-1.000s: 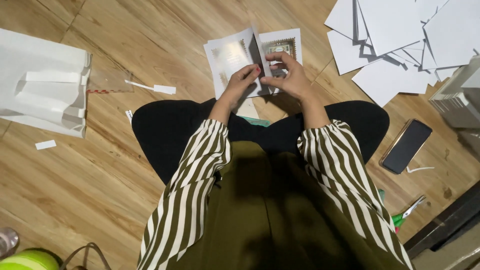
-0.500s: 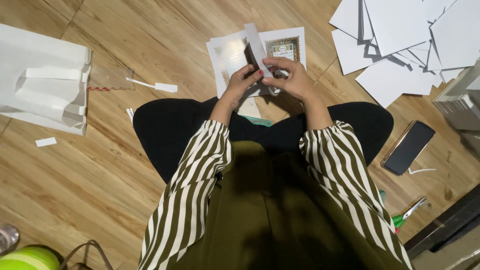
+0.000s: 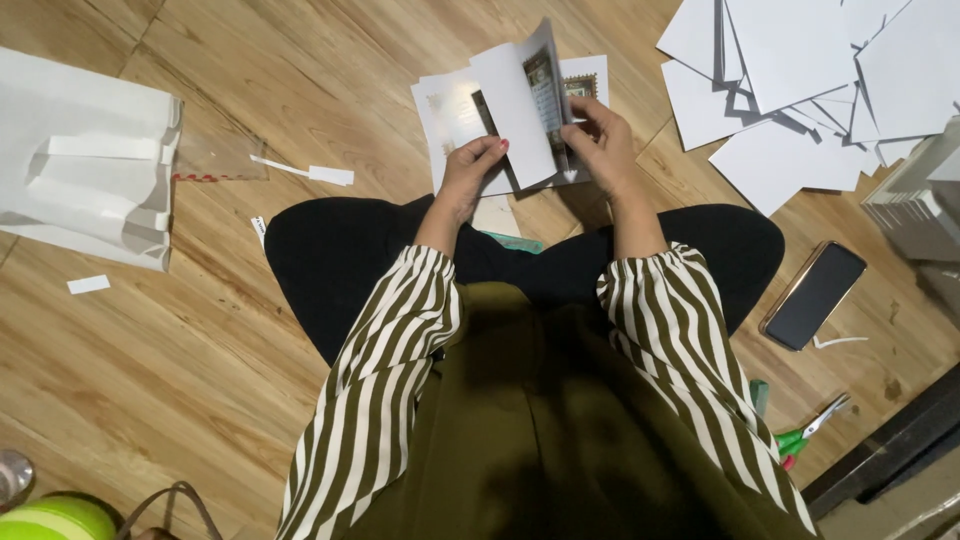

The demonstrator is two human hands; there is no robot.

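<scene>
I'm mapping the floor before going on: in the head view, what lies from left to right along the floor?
White paper bag → clear plastic sleeve → loose white strip → left hand → folded card held up between both hands → right hand → spread of white sheets → dark phone.

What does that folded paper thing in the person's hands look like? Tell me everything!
The folded white card looks like stiff, glossy paper. It is half open like a little book, one flap standing up, and a printed picture panel shows inside. The left hand pinches its lower left part and the right hand grips its right side. It is held just above the wooden floor, over other flat white sheets.
</scene>
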